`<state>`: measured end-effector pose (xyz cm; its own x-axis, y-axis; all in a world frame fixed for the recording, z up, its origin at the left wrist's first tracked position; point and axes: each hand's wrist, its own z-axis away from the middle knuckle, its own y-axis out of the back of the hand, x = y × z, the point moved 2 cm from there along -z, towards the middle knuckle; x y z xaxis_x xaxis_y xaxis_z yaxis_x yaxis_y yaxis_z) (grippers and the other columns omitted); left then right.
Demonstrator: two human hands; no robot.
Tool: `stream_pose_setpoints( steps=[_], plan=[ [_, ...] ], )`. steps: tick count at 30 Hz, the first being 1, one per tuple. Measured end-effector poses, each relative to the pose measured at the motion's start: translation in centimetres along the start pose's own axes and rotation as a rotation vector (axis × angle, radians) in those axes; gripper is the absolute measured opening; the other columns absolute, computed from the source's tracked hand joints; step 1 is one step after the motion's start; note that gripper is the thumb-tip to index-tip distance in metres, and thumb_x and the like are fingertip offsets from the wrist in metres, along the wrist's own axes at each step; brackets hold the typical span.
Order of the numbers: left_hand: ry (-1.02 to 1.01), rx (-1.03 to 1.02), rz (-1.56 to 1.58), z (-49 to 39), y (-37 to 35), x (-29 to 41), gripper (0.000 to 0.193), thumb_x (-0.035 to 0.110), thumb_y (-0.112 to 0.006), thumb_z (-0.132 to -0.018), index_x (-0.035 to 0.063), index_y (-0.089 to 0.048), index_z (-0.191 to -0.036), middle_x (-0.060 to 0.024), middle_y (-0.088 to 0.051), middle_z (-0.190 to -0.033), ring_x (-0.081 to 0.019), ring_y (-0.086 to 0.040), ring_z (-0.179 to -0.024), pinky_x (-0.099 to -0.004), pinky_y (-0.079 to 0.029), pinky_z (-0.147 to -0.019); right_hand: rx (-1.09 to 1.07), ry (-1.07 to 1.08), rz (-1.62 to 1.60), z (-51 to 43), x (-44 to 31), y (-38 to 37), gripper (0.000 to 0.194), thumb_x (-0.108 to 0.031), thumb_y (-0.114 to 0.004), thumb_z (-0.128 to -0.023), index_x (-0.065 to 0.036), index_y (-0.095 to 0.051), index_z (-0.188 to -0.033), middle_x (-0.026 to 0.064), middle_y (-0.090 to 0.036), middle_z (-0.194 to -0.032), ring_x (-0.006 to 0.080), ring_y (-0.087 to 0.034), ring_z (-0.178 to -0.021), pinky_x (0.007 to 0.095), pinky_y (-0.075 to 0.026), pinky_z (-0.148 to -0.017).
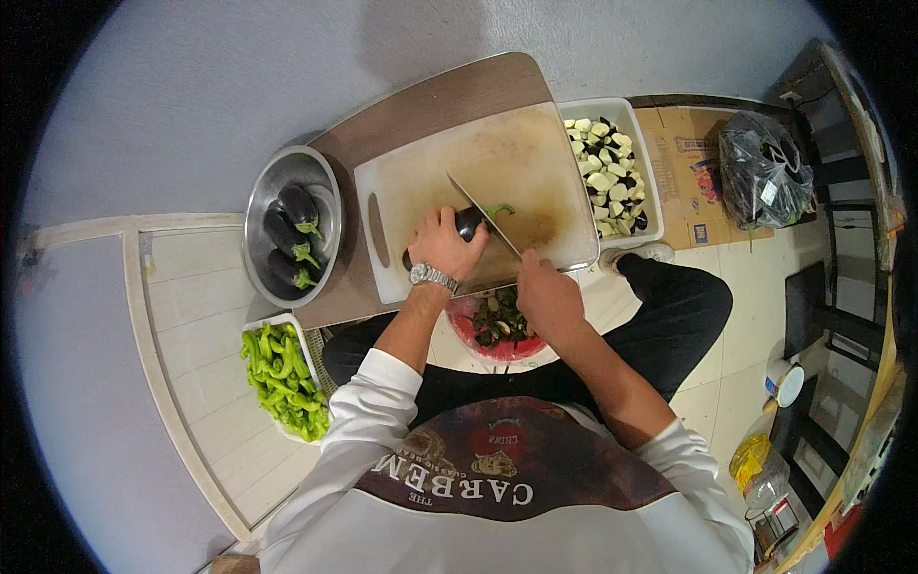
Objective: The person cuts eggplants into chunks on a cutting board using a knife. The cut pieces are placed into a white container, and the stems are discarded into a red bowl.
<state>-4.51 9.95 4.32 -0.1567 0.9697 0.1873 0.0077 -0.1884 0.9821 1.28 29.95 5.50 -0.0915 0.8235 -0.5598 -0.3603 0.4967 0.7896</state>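
On a white plastic cutting board (401,165) lies a dark eggplant (467,224) with its green stem pointing right. My left hand (445,246), with a metal watch at the wrist, is pressed over the eggplant's body. The handle of a kitchen knife (482,205) is in my right hand (549,295); its blade stands across the eggplant at the stem end. Whether the blade has cut in cannot be told. Below the board's near edge, a red basin (508,350) holds dark green trimmings.
Several whole eggplants lie in a steel bowl (332,247) at the left. A white tub (651,183) of cut eggplant stands right of the board, near a black plastic bag (764,168) on cardboard (667,215). Green peppers (283,377) fill a container at lower left.
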Motion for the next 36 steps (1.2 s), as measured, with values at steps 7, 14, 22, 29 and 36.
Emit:
stream_pose_setpoints(
  steps=[7,14,22,29,36],
  plan=[
    [-0.098,0.069,0.004,0.2,0.2,-0.2,0.055,0.055,-0.074,-0.085,0.0101,-0.069,-0.116,-0.0185,-0.069,-0.111,-0.0428,-0.07,-0.102,-0.0573,-0.055,-0.088,0.006,0.009,0.012,-5.3,-1.1,-1.0,0.017,-0.02,-0.053,-0.108,-0.003,-0.054,-0.112,0.0244,-0.072,-0.095,0.0478,-0.072,-0.087,0.0569,-0.059,-0.076],
    [-0.084,-0.004,-0.055,0.9,1.5,-2.9,0.053,0.055,-0.071,-0.09,0.0089,-0.071,-0.117,-0.0176,-0.072,-0.115,-0.0427,-0.07,-0.105,-0.0551,-0.055,-0.092,0.099,-0.036,-0.362,2.0,2.7,3.2,0.018,-0.025,-0.058,-0.107,-0.007,-0.061,-0.11,0.0241,-0.072,-0.102,0.0476,-0.071,-0.091,0.059,-0.056,-0.078],
    [0.011,-0.119,-0.125,0.7,2.3,-0.7,0.076,0.07,-0.078,-0.078,0.01,-0.07,-0.124,-0.0195,-0.07,-0.12,-0.0403,-0.069,-0.112,-0.0525,-0.056,-0.098,0.222,-0.022,-0.191,1.4,7.1,5.2,0.016,-0.021,-0.061,-0.106,-0.005,-0.059,-0.105,0.0253,-0.071,-0.091,0.0491,-0.07,-0.085,0.0589,-0.055,-0.073],
    [-0.056,-0.042,-0.086,1.0,2.6,-1.3,0.087,0.067,-0.091,-0.069,0.0135,-0.066,-0.133,-0.0151,-0.068,-0.129,-0.0367,-0.067,-0.12,-0.0511,-0.055,-0.101,0.248,-0.008,-0.185,1.9,8.3,5.7,0.016,-0.019,-0.065,-0.104,-0.003,-0.06,-0.103,0.0247,-0.07,-0.087,0.0482,-0.069,-0.084,0.0555,-0.054,-0.069],
    [-0.358,0.002,0.038,-1.7,3.2,-3.7,0.056,0.048,-0.081,-0.091,0.0118,-0.069,-0.132,-0.0184,-0.07,-0.125,-0.0402,-0.067,-0.114,-0.0517,-0.055,-0.095,0.222,0.056,-0.03,0.7,9.5,6.1,0.018,-0.024,-0.06,-0.105,-0.006,-0.06,-0.107,0.0236,-0.071,-0.089,0.0473,-0.071,-0.079,0.0579,-0.058,-0.07]
  ],
)
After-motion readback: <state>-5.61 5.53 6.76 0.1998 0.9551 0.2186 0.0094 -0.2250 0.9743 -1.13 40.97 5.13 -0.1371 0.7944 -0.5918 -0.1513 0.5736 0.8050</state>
